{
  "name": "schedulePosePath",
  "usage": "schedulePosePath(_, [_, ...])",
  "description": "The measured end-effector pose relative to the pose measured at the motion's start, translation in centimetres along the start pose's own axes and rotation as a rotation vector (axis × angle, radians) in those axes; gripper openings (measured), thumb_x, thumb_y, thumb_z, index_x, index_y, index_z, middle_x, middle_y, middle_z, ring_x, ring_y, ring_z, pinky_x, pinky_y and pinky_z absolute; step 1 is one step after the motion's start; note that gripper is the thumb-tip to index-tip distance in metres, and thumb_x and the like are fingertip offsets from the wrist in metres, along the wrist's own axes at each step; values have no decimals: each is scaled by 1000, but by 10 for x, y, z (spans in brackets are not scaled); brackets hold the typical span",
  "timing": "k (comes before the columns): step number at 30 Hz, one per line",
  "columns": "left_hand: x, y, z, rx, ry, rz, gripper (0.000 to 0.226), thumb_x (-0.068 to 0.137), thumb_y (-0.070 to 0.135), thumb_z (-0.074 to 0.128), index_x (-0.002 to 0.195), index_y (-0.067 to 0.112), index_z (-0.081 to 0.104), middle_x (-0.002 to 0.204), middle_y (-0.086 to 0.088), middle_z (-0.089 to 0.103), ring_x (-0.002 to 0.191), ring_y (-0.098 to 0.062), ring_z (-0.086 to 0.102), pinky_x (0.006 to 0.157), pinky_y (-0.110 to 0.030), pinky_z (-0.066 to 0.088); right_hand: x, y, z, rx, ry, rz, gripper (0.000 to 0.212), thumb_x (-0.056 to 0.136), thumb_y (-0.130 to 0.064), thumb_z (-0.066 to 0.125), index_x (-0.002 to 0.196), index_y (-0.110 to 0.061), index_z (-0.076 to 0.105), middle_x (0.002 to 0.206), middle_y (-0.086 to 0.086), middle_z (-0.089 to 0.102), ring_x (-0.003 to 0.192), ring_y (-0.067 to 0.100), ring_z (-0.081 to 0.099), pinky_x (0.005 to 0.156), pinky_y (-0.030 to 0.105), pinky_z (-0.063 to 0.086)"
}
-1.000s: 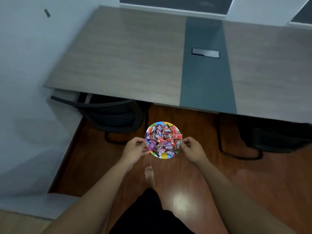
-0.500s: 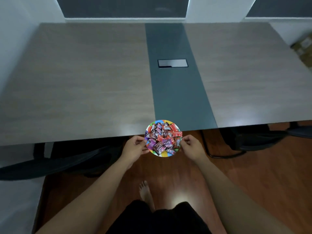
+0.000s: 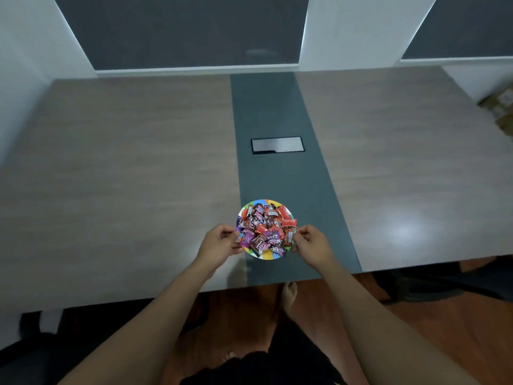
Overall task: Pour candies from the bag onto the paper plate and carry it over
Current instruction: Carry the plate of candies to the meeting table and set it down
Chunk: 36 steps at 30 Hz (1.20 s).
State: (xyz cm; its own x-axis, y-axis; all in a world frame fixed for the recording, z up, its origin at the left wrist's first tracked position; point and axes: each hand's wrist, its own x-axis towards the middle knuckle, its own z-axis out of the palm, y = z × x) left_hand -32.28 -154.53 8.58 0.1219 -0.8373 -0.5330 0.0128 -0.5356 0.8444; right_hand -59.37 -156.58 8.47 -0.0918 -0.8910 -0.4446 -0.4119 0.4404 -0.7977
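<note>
A small colourful paper plate is heaped with several wrapped candies in red, purple and brown. My left hand pinches the plate's left rim and my right hand pinches its right rim. The plate sits over the near part of a long wooden table, on the edge of the table's dark grey middle strip. Whether the plate rests on the table or hovers just above it cannot be told. No candy bag is in view.
A rectangular cable hatch lies in the grey strip beyond the plate. Dark chairs are tucked under the table at right and lower left. My bare foot stands on the wooden floor. A brown box sits at far right.
I have stepped up to the table. The plate, held by both hands, has gone from in front of the table's near edge to over its surface.
</note>
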Motion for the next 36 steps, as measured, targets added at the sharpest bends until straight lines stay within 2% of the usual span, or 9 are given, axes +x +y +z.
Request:
schedulePosePath(5, [61,37,24,0,61,3,11,105,15,65,105,4,66,112,-25,76,88,-31,79,88,-47,67,81,-33,-22,-24,-62,-26,14,104,-21,66,97,-9,62,92,11,75,75,28,79,80,48,64])
schedulePosePath(9, [106,65,47,-16,102,2,12,104,17,68,99,7,67,111,-26,75,89,-34,78,88,-47,67,138,-60,-46,-42,-99,-27,12,104,-15,64,93,-11,61,85,7,73,62,16,73,67,33,59])
schedulePosePath(15, [167,107,77,-21,109,-9,14,104,18,68,100,5,66,110,-26,75,92,-37,78,87,-46,68,215,-88,-77,-77,-142,-19,12,105,-17,64,95,-11,60,92,12,74,58,10,73,55,16,54])
schedulePosePath(19, [213,129,90,-17,100,-24,12,105,16,66,99,6,65,110,-26,75,88,-32,78,80,-38,67,264,-98,-83,-78,-160,19,14,104,-24,65,100,-12,62,91,8,78,68,18,79,80,45,64])
schedulePosePath(21, [238,139,93,-8,94,-27,10,105,14,66,99,5,65,110,-26,75,83,-29,78,78,-37,67,286,-104,-83,-75,-157,33,14,103,-25,66,102,-12,63,88,6,78,71,21,80,84,51,63])
schedulePosePath(24, [272,152,97,-11,103,-53,7,104,10,66,99,6,65,110,-25,74,82,-28,76,77,-35,68,316,-111,-81,-68,-152,42,11,103,-24,67,99,-15,61,85,3,77,63,15,76,84,54,63])
schedulePosePath(26, [297,158,100,-8,107,-69,8,104,9,66,96,8,66,107,-21,73,81,-27,76,72,-31,68,340,-112,-79,-68,-165,58,11,103,-26,67,97,-19,61,83,3,77,66,19,77,84,57,63])
schedulePosePath(31, [357,161,105,38,111,-138,10,103,13,68,93,14,68,104,-17,76,82,-28,76,75,-38,67,396,-108,-74,-94,-173,99,9,102,-29,67,96,-26,61,86,2,79,79,31,82,84,63,64])
schedulePosePath(36, [409,159,114,90,100,-162,6,101,18,71,101,12,70,100,-15,79,75,-22,76,66,-30,63,446,-109,-74,-126,-173,98,9,102,-28,67,95,-27,62,95,-2,77,70,21,80,90,58,64])
